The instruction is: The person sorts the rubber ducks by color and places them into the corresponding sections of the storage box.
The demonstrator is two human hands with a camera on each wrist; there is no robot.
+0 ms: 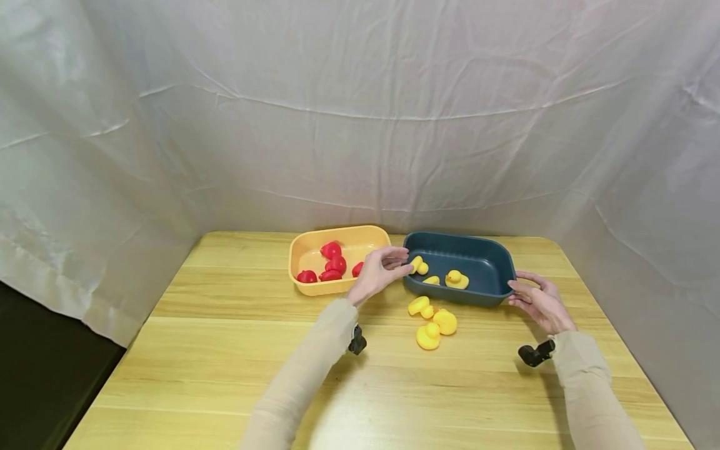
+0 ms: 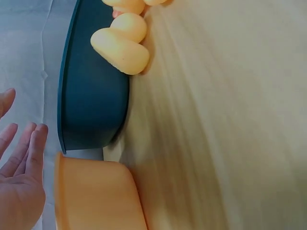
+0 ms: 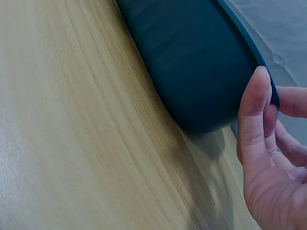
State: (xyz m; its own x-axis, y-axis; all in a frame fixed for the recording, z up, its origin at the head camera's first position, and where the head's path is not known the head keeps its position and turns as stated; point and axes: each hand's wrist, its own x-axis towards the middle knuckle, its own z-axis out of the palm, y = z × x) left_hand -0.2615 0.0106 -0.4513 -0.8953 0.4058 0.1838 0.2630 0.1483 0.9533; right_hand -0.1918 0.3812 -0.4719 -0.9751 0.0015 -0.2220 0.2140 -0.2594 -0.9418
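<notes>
A: Our left hand (image 1: 378,270) hovers over the gap between the orange bin (image 1: 315,289) and the blue bin (image 1: 495,265). The fingers are relaxed and apart, with nothing in them. A yellow duck (image 1: 418,265) sits just off the fingertips, inside the blue bin's left end.

B: And our right hand (image 1: 541,304)?

A: It holds the blue bin's right rim. In the right wrist view the thumb lies up the outer wall and a finger comes over the lip, so we judge it a light pinch that steadies the bin.

B: How do we do this well?

A: We'd keep that steadying hold, since the smooth plastic bin could slide on the wooden table (image 1: 225,350). We'd also keep the left hand above the rim so it doesn't knock the bin sideways.

B: What is everything made of?

A: Both bins are matte plastic, rounded rectangles with a flared lip. The ducks look like soft, glossy rubber, plump and round. Three more yellow ducks (image 1: 432,321) cluster on the table just in front of the blue bin, and two others lie inside it. Red ducks (image 1: 332,261) fill the orange bin. The table shows pale wood grain, and a creased white sheet (image 1: 360,112) hangs behind it.
</notes>
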